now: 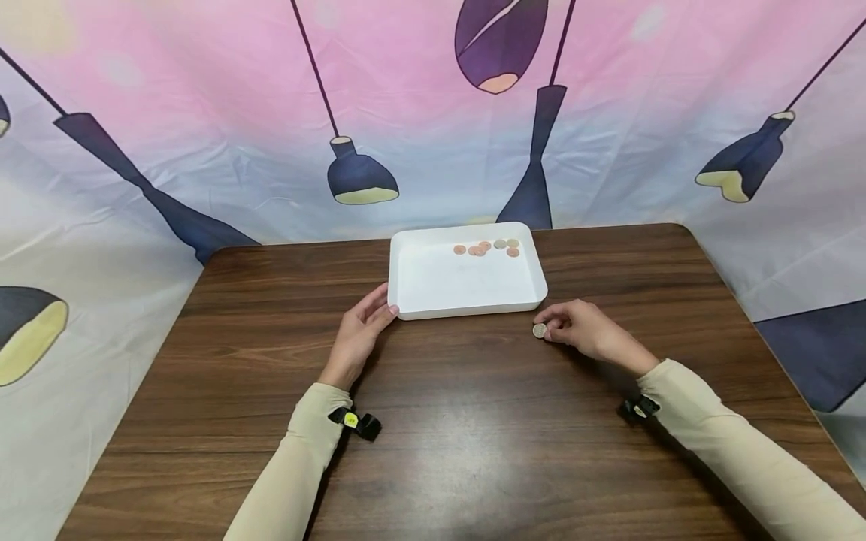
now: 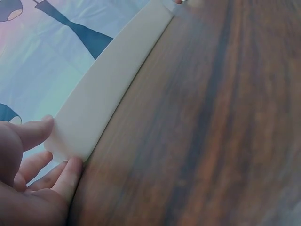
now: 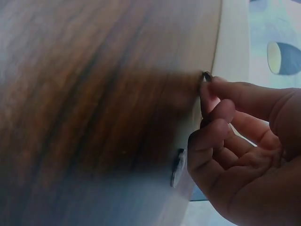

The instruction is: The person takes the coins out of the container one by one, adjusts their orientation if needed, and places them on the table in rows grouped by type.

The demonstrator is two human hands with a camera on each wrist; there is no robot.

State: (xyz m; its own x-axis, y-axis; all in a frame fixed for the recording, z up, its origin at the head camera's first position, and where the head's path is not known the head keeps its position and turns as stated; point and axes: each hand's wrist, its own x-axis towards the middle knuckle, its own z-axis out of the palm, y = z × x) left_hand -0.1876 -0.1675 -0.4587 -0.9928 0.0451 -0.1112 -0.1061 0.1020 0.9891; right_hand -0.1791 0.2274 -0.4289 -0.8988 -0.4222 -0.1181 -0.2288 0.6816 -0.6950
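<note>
In the head view my left hand [image 1: 360,330] holds the near left corner of a white rectangular tray [image 1: 467,309], thumb and fingers spread around its outer walls. The left wrist view shows the fingertips touching that tray [image 2: 101,89] close to the table. My right hand [image 1: 585,327] is just off the tray's near right corner, pinching a silver-coloured coin [image 1: 539,330] by thumb and fingertips. Beside the curled fingers of the right hand [image 3: 244,141], the right wrist view shows another coin [image 3: 178,168] low against the tabletop.
Several copper-coloured coins [image 1: 479,249] lie toward the far side inside the tray, along with a silver-coloured coin [image 1: 500,244] and a paler one [image 1: 513,243]. Under everything is a dark wooden table [image 1: 433,421]. A printed cloth [image 1: 433,173] with lamp pictures hangs behind.
</note>
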